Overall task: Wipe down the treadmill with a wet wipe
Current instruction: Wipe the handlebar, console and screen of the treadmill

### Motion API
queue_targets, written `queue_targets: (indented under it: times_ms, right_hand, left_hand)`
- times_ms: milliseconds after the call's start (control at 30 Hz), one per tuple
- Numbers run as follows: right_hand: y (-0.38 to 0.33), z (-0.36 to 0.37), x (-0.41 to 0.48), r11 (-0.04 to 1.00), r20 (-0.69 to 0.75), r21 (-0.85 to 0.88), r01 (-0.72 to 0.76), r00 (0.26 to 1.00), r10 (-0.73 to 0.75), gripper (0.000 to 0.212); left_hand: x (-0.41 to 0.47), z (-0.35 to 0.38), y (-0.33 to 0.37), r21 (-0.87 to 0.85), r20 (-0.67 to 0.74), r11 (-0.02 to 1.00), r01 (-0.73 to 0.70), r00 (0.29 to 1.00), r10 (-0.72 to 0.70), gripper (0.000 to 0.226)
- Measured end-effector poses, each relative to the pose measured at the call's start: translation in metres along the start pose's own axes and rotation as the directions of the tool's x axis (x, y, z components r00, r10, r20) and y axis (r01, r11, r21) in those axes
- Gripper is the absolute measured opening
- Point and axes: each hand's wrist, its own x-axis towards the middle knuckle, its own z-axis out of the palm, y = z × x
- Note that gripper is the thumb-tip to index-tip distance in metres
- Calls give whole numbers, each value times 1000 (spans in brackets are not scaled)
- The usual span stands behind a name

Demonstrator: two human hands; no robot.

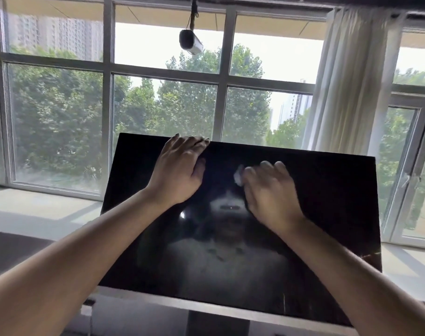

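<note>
The treadmill's big black glossy screen (328, 214) fills the middle of the head view, tilted back toward the window. My left hand (180, 168) rests on the screen's top edge, fingers curled over the rim. My right hand (269, 190) presses flat on the upper middle of the glass with a white wet wipe (239, 177) under its fingers; only a small corner of the wipe shows at the fingertips. The glass reflects a person's blurred figure.
A silver bar (206, 305) runs under the screen, with a dark post below it. Behind stands a large window (104, 98) with grey frames, a sill, and a pale curtain (347, 81) at the right. A small camera (189, 42) hangs from above.
</note>
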Motion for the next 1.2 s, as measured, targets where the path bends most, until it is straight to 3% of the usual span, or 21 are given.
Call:
queue_targets:
  times_ms: [67,133,200,267,300,333,400,467,500,533,600,667,700,833,900,1000,1067,1133,1200]
  right_hand:
    - [11,0,22,974,-44,30,-224,973,225,16]
    - [-17,10,14,966,-12,65,-249,968,250,17]
    - [-56,14,-13,993,89,117,-10,996,-1,22]
    - [-63,9,-28,960,134,119,253,954,-268,16]
    - [-48,9,-22,951,132,89,295,943,-305,16]
    - [-29,8,-11,969,114,51,243,962,-248,17]
    - [12,6,17,999,10,-19,-42,999,43,14]
    - [24,1,33,960,-61,-2,-280,958,279,14]
    - [12,3,33,955,-59,27,-295,953,296,14]
    - [-6,7,29,967,-27,66,-246,968,249,14]
    - [-45,11,9,990,78,137,16,997,-27,18]
    - [-46,11,3,970,134,96,223,963,-234,24]
    - [-31,11,11,975,121,59,213,968,-218,22]
    - [22,7,54,983,-5,-113,-147,989,148,12]
    - [4,11,58,984,-2,-75,-164,986,164,9]
    - [-32,18,46,998,80,61,31,996,-36,16]
    - [-21,16,45,993,117,60,100,987,-107,13]
    - [7,10,51,999,91,-3,-43,995,43,10]
    - [31,4,50,969,22,-41,-244,969,245,22]
  left_hand:
    - [-1,0,1,-12,-6,1000,13,1000,-13,54]
    - [-1,1,1,-11,-10,1000,10,1000,-10,53]
    - [-1,1,1,-9,-21,1000,4,1000,-4,52]
    - [-1,1,-1,-12,-23,1000,-4,1000,4,53]
    - [-1,1,-1,-14,-21,1000,-9,1000,8,53]
    - [-1,0,-1,-19,-17,1000,-11,1000,10,54]
    - [-2,1,-1,-27,-17,1000,-3,1000,3,55]
    - [-2,3,1,-36,-32,999,1,999,-3,54]
    - [-2,3,1,-38,-41,999,0,999,-2,53]
    - [-2,4,2,-38,-48,999,0,999,-2,53]
    - [-2,4,2,-32,-56,999,2,998,-3,52]
    - [-3,4,1,-26,-54,1000,-2,999,1,52]
    - [-3,3,1,-23,-48,1000,-4,999,3,53]
    - [-3,0,4,-25,-29,1000,13,999,-13,54]
    - [-4,1,5,-10,-38,1000,19,999,-20,55]
    - [-6,4,6,49,-46,999,10,999,-8,59]
    - [-6,5,6,81,-43,997,-3,999,6,61]
    - [-5,4,5,90,-43,996,-4,999,8,60]
    - [-4,2,6,85,-36,996,5,999,-2,61]
